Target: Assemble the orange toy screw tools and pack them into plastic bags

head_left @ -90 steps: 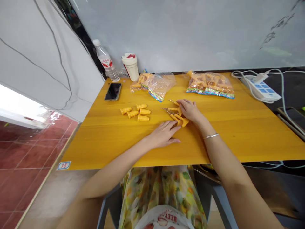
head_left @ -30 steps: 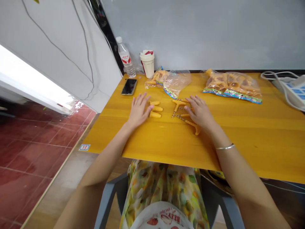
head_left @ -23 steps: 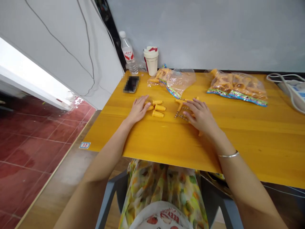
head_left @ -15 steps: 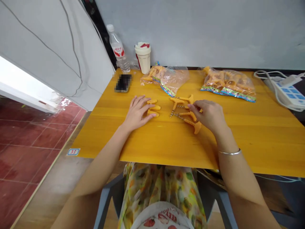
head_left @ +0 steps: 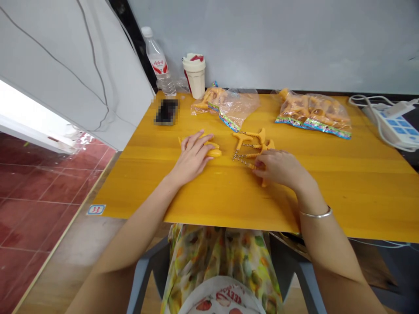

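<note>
The phone [head_left: 167, 112] is pixelated — nothing on it can be made out. The left hand [head_left: 193, 157] covers most of the short orange plastic pieces [head_left: 214, 153], so their number can't be told, and the right hand [head_left: 278, 168] hides part of the orange chained handles [head_left: 245, 137]. Through the plastic bags [head_left: 310, 117], the contents blur together, too crowded to count. The bottle label [head_left: 159, 66] is too small to read, the printed cloth on the lap [head_left: 225, 298] is cut off by the bottom edge — and the white cable [head_left: 366, 102] runs out past the right edge
</note>
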The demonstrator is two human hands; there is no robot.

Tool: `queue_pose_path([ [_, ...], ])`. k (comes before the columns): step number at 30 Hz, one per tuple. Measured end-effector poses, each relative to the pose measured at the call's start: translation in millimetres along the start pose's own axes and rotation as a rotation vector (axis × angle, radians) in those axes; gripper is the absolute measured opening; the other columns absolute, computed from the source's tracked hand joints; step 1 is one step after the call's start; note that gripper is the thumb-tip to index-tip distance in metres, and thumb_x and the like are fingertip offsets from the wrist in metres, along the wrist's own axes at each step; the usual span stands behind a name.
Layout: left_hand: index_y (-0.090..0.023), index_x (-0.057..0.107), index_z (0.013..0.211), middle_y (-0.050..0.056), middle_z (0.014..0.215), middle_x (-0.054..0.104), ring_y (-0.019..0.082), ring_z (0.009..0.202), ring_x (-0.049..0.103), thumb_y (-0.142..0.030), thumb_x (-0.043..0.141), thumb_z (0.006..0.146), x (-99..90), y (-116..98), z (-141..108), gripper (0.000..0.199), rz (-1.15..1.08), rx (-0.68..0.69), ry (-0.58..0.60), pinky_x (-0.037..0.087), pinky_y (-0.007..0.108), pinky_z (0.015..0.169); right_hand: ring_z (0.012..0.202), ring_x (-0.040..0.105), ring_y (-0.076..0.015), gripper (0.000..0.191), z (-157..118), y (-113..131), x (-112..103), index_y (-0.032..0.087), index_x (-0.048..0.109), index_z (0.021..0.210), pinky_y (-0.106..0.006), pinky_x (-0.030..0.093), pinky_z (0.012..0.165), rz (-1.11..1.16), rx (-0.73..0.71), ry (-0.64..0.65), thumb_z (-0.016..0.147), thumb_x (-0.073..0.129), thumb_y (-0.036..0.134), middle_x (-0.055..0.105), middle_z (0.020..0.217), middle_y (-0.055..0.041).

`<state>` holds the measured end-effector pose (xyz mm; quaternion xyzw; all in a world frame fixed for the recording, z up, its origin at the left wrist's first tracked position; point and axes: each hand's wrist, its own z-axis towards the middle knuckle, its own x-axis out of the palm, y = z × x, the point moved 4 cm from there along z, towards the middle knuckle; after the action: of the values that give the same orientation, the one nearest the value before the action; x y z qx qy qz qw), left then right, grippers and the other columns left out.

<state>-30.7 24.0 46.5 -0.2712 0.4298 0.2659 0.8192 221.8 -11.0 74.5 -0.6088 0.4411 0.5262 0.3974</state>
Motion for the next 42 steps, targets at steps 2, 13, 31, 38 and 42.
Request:
queue_pose_path([
  [2, -0.021, 0.057, 0.119, 0.012, 0.132, 0.066, 0.028, 0.135, 0.052, -0.033, 0.05, 0.1, -0.4, -4, 0, 0.024, -0.095, 0.026, -0.037, 0.038, 0.05, 0.112, 0.082, 0.069, -0.0221, 0.013, 2, 4, -1, 0.021, 0.069, 0.096, -0.033, 0.049, 0.072, 0.164, -0.1, -0.078, 0.087, 0.062, 0.029, 0.075, 0.091, -0.0056],
  [13, -0.019, 0.059, 0.119, 0.009, 0.115, 0.072, 0.02, 0.107, 0.069, -0.034, 0.056, 0.095, 2.6, -1, -2, 0.028, -0.517, -0.085, -0.123, 0.054, 0.035, 0.097, 0.11, 0.056, -0.0294, 0.025, 6, -1, -17, 0.036, 0.071, 0.115, -0.066, 0.028, 0.113, 0.153, -0.165, -0.657, 0.097, 0.054, 0.038, 0.068, 0.089, -0.0053],
  [31, -0.017, 0.067, 0.114, 0.01, 0.112, 0.075, 0.019, 0.102, 0.072, -0.031, 0.064, 0.09, 12.8, -5, 0, 0.028, -0.561, -0.064, -0.078, 0.056, 0.032, 0.094, 0.117, 0.056, -0.0271, 0.019, 10, 15, -6, 0.042, 0.07, 0.109, -0.072, 0.016, 0.12, 0.169, -0.245, -0.626, 0.096, 0.059, 0.033, 0.067, 0.091, -0.0013],
  [38, -0.019, 0.068, 0.115, 0.008, 0.111, 0.076, 0.02, 0.1, 0.073, -0.037, 0.064, 0.092, 21.8, -19, 3, 0.03, -0.589, -0.009, 0.012, 0.056, 0.032, 0.092, 0.118, 0.056, -0.0269, 0.019, 13, 34, 6, 0.037, 0.071, 0.107, -0.063, 0.022, 0.119, 0.184, -0.373, -0.553, 0.097, 0.056, 0.032, 0.069, 0.096, -0.0027],
  [42, -0.019, 0.07, 0.109, 0.007, 0.105, 0.077, 0.019, 0.095, 0.073, -0.039, 0.066, 0.091, 21.1, -20, 3, 0.027, -0.604, 0.016, 0.0, 0.056, 0.03, 0.088, 0.104, 0.059, -0.0268, 0.021, 14, 42, 12, 0.027, 0.069, 0.108, -0.054, 0.042, 0.104, 0.311, -0.417, -0.551, 0.097, 0.054, 0.037, 0.069, 0.093, -0.0066],
])
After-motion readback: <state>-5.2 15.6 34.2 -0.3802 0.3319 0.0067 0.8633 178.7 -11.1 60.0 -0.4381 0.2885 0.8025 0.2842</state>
